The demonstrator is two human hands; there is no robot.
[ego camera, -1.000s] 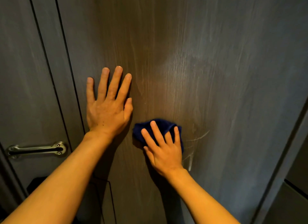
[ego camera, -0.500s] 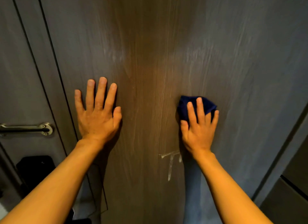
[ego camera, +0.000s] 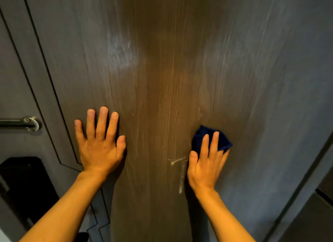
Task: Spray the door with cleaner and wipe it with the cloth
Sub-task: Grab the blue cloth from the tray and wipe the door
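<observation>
- Dark wood-grain door [ego camera: 162,79] filling nearly the whole frame, with a pale hazy sheen in the upper middle-left and a thin whitish T-shaped streak [ego camera: 180,169] of what looks like cleaner low in the centre.
- Navy cloth [ego camera: 209,139] bunched flat against the door at centre-right, just right of and above that streak — touching the wood, not the streak.
- Right hand [ego camera: 205,168] spread flat over the cloth, fingers pointing up, palm pressing it to the door; cloth pinned under the fingers, not gripped in a fist.
- Compared with a second ago: cloth carried from the lower centre of the door, beside the left hand, up and out to the right, now a little lower than half a second back — a back-and-forth wiping pass, by the look of it.
- Streak left bare by that shift; likely the next patch needing the cloth.
- Left hand [ego camera: 100,142] open wide, holding nothing, palm flat on the door at centre-left, as before — seemingly steadying the door.
- Metal pull handle [ego camera: 27,123] on the panel at the left edge, well apart from both hands.
- Spray bottle not in view; wiping stage under way, spraying apparently done.
</observation>
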